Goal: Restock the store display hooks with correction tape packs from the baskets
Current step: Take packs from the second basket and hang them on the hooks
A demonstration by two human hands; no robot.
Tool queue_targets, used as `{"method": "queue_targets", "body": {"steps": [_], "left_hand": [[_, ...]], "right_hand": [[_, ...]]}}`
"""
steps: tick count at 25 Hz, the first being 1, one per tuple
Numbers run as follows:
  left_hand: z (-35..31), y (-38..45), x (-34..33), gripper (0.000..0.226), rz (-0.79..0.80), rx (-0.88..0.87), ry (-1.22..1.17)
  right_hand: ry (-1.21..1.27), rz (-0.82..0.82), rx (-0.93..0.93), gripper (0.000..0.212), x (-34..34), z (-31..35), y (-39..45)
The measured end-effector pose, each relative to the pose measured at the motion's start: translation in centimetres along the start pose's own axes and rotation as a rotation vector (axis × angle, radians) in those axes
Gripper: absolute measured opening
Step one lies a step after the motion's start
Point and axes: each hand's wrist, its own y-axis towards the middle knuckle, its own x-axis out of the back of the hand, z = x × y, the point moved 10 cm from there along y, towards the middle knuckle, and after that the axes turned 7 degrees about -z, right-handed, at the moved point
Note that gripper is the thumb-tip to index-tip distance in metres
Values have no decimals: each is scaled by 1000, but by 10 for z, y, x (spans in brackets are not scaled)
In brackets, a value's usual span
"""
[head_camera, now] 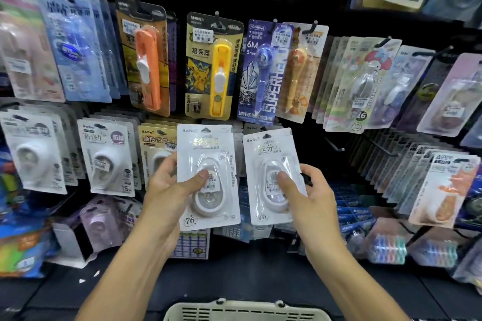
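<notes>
My left hand (170,185) pinches one glossy white pack (207,177), thumb on its clear oval blister; my right hand (307,190) pinches a second pack (271,174) alongside, both before the hooks (336,147).

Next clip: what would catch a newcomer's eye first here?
Two matching white correction tape packs held up at centre, one in the left hand, one in the right hand. Above them hangs a bright yellow cartoon-printed pack; a basket rim shows at bottom.
</notes>
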Motion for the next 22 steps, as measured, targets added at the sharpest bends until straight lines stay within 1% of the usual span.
{"method": "queue_targets", "body": {"steps": [3, 5, 6, 7, 8, 9, 10, 11, 12, 13, 14, 15, 16, 17, 18, 19, 20, 22], "left_hand": [[-1, 1, 0, 47, -6, 9, 10], [-4, 2, -1, 46, 8, 6, 19], [-5, 2, -1, 46, 9, -3, 22], [-5, 2, 0, 45, 3, -13, 27], [-4, 1, 1, 44, -3, -20, 29], [-2, 0, 1, 44, -8, -22, 33], [0, -1, 0, 45, -9, -20, 38], [3, -3, -3, 44, 0, -13, 48], [5, -4, -10, 43, 29, -8, 54], [6, -7, -19, 41, 78, -15, 66], [4, -11, -29, 40, 144, -53, 112], [-2, -16, -39, 39, 211, -156, 234], [-11, -21, -45, 41, 255, -304, 448], [-16, -23, -49, 48, 271, -456, 720], [-19, -23, -48, 57, 252, -592, 989], [-20, -19, -45, 65, 214, -655, 1183], [-16, -13, -40, 69, 188, -639, 1296], [-6, -7, -38, 70, 204, -564, 1363]], "right_hand": [[47, -14, -29, 12, 16, -10, -7], [46, -11, -63, 21, 17, -10, -5], [106, 21, -123, 34, 9, -14, -1], [243, 85, -218, 50, -3, -17, 0], [413, 165, -299, 71, -14, -21, -2], [507, 210, -346, 84, -22, -22, -3], [486, 253, -346, 89, -31, -21, -5], [396, 332, -322, 88, -44, -21, -12], [317, 424, -283, 82, -56, -20, -24], [262, 480, -244, 69, -66, -19, -32], [243, 473, -208, 54, -70, -17, -32], [246, 424, -184, 41, -69, -14, -29], [261, 360, -182, 32, -63, -11, -23], [262, 300, -188, 26, -53, -10, -17], [235, 255, -194, 21, -42, -12, -15], [186, 226, -191, 17, -31, -16, -14], [137, 210, -188, 14, -22, -22, -17], [122, 171, -208, 15, -10, -31, -25]]}}
